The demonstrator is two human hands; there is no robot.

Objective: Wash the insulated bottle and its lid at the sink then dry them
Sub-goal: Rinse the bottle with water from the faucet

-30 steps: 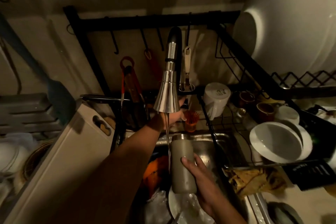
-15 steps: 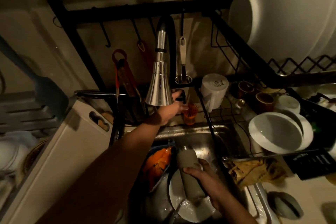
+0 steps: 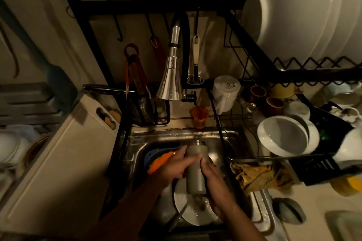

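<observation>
The grey-beige insulated bottle is held over the steel sink, its open metal neck pointing away from me. My left hand wraps its left side and my right hand grips its right side. Both hands are closed on the bottle. The chrome faucet head hangs above and behind, with no water visible from it. I do not see the lid.
A white plate and an orange and blue item lie in the sink. A dish rack with white bowls stands right, a yellowish cloth on the rim. A white cutting board leans left.
My left hand left the faucet handle and came down onto the bottle. The bottle dropped lower into the sink and the water stream is gone.
</observation>
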